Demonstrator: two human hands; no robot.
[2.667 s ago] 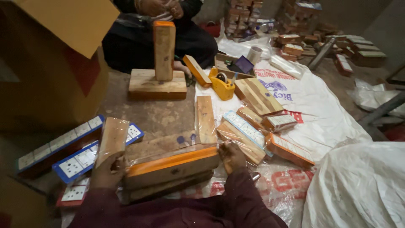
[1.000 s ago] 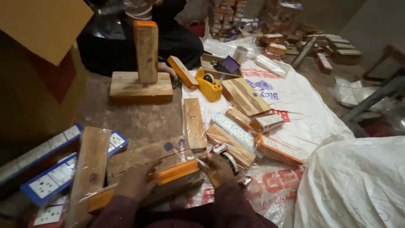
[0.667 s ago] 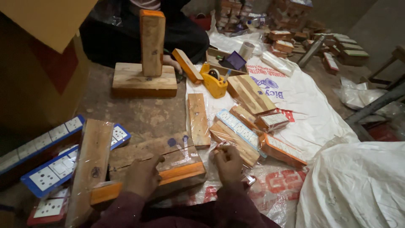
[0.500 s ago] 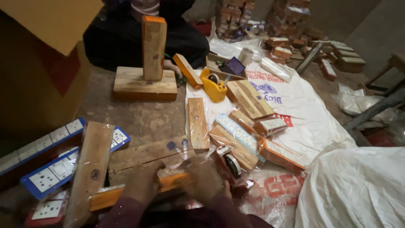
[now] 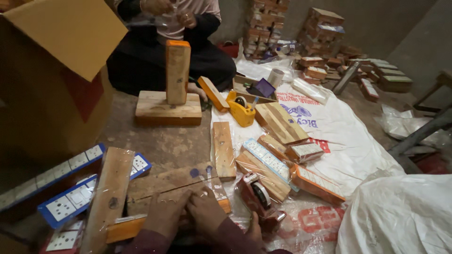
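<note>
My left hand [image 5: 165, 215] and my right hand [image 5: 207, 212] lie side by side at the bottom centre. Both are closed on a plastic-wrapped wooden box with an orange edge [image 5: 126, 229]. The box rests flat on a rough wooden board [image 5: 162, 184], and my fingers pinch the wrap along its top edge. A red tape dispenser [image 5: 258, 200] stands just right of my right hand, its roll facing up. A long plastic-wrapped plank [image 5: 109, 195] lies to the left of my left hand.
Blue-edged white socket strips [image 5: 70, 203] lie at the left beside a large cardboard box [image 5: 52, 75]. A wooden stand with an upright block [image 5: 175, 89], a yellow tape dispenser [image 5: 241, 111], several wrapped boxes [image 5: 282, 124] and a seated person [image 5: 181, 28] are ahead. A white sack [image 5: 400, 216] fills the right.
The orange-edged box, first held up in both hands, has come down flat on the board. My hands have drawn together on its top edge. The red tape dispenser now stands free beside them.
</note>
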